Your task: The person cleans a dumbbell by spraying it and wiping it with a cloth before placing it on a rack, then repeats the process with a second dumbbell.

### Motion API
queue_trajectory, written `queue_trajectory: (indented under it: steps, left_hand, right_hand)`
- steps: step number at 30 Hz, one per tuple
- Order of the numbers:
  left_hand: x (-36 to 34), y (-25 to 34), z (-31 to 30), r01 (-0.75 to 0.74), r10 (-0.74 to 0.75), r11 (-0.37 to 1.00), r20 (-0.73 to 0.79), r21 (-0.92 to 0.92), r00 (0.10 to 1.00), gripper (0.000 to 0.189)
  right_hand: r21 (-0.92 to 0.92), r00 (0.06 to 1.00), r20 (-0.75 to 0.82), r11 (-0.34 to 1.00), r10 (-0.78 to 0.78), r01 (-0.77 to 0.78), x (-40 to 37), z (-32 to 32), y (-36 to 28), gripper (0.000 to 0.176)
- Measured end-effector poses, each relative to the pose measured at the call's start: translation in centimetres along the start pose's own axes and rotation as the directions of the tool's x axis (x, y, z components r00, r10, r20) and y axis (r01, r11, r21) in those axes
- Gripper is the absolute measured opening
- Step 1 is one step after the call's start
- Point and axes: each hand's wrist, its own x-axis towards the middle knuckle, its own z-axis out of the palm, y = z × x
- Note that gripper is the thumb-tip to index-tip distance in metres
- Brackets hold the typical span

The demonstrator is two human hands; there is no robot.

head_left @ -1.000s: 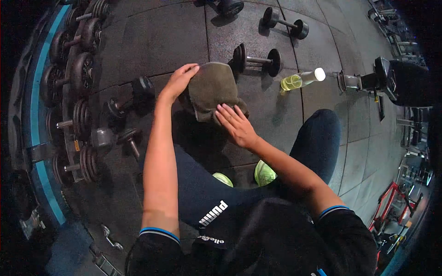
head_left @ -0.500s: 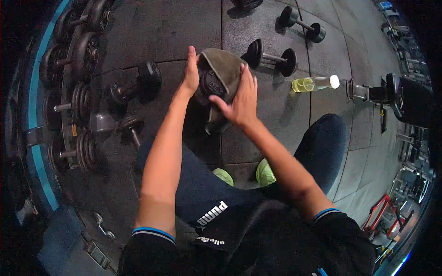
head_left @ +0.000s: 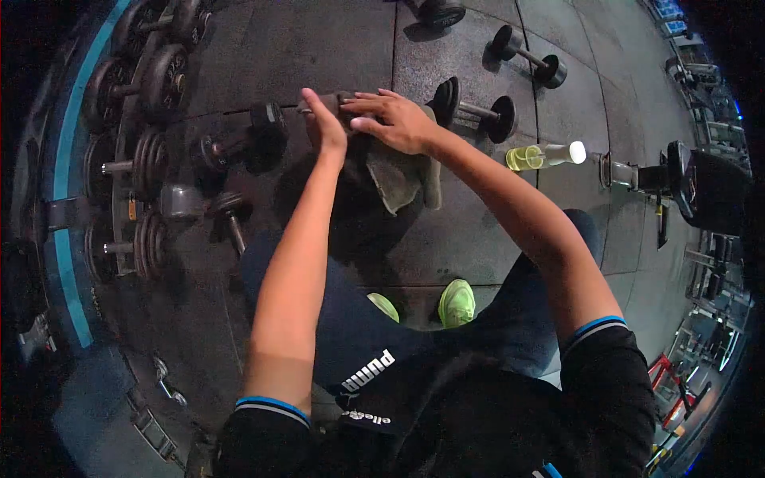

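A grey-brown cloth is draped over a dark dumbbell in front of me, and most of the dumbbell is hidden by the cloth and my hands. My left hand presses on the left side of the bundle, closed around a fold of cloth; part of its fingers is out of sight. On the top and right, my right hand bends over the cloth and holds it, its fingers pointing left towards my left hand. A loose end of the cloth hangs down towards my shoes.
Close on the left lie another dumbbell and a dumbbell near my knee. A rack of plate dumbbells stands further left. To the right are a dumbbell, a farther dumbbell and a spray bottle with yellow liquid.
My right hand has moved up and left over the top of the cloth, closer to my left hand. The cloth has shifted, covering the dumbbell face seen earlier, and its loose end hangs further right.
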Motion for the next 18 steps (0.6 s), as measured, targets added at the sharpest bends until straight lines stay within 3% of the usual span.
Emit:
queue_trajectory:
  steps: [1, 2, 4, 8, 11, 14, 16, 18]
  left_hand:
    - [-0.8, 1.2, 0.3, -0.132, 0.123, 0.979, 0.061, 0.158, 0.990, 0.098]
    - [-2.2, 2.0, 0.8, -0.054, 0.069, 0.922, -0.025, 0.384, 0.997, 0.099]
    - [-3.4, 3.6, 0.8, -0.028, 0.029, 0.868, 0.006, 0.496, 1.000, 0.102]
    - [-2.3, 3.3, 0.5, 0.054, -0.064, 0.891, 0.008, 0.451, 0.998, 0.107]
    - [-1.2, 2.1, 0.7, -0.020, -0.009, 0.890, 0.061, 0.455, 0.998, 0.109]
    - [0.1, -1.1, 0.3, -0.116, 0.075, 0.900, 0.113, 0.421, 0.991, 0.108]
    - [1.0, -1.7, 0.4, -0.141, 0.098, 0.921, 0.136, 0.364, 0.986, 0.108]
    - [1.9, -3.4, -0.4, -0.147, 0.091, 0.925, 0.170, 0.351, 0.981, 0.108]
  right_hand:
    - [-0.001, 0.997, -0.074, 1.000, 0.011, -0.011, -0.9, -0.1, -0.1, 0.056]
    - [0.027, 0.984, -0.164, 0.998, 0.064, -0.061, -1.9, 0.1, -0.4, 0.054]
    - [0.104, 0.926, -0.330, 0.982, 0.182, -0.156, -4.7, 1.0, -1.2, 0.050]
    - [0.054, 0.787, -0.518, 0.931, 0.334, -0.360, -11.4, 5.5, -5.2, 0.076]
    - [-0.064, 0.827, -0.457, 0.915, 0.327, -0.397, -15.1, 9.4, -7.5, 0.090]
    - [-0.075, 0.817, -0.500, 0.926, 0.286, -0.370, -12.7, 7.3, -6.0, 0.085]
    - [0.009, 0.791, -0.553, 0.951, 0.261, -0.308, -8.7, 5.3, -2.1, 0.070]
    - [-0.070, 0.875, -0.447, 0.968, 0.188, -0.243, -5.1, 2.8, 0.2, 0.058]
